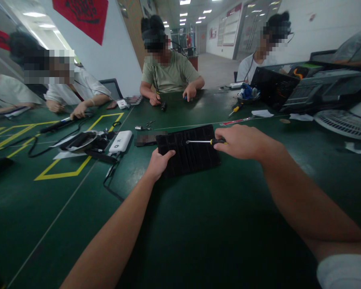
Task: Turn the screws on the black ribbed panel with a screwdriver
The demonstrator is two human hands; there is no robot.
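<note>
A flat black panel with raised ribs is tilted up over the green table in front of me. My left hand grips its left edge, the thumb lying on the ribbed face. In my right hand is a screwdriver with a black and yellow handle, its fingers wrapped round the handle. The metal shaft points left across the panel. Its tip is at a small round spot near the panel's upper middle; whether a screw sits there is too small to tell.
A white power bank with a cable lies to the left, beside a dish of dark parts. Another screwdriver, a computer case and a white fan are at the right. Several people sit around the table.
</note>
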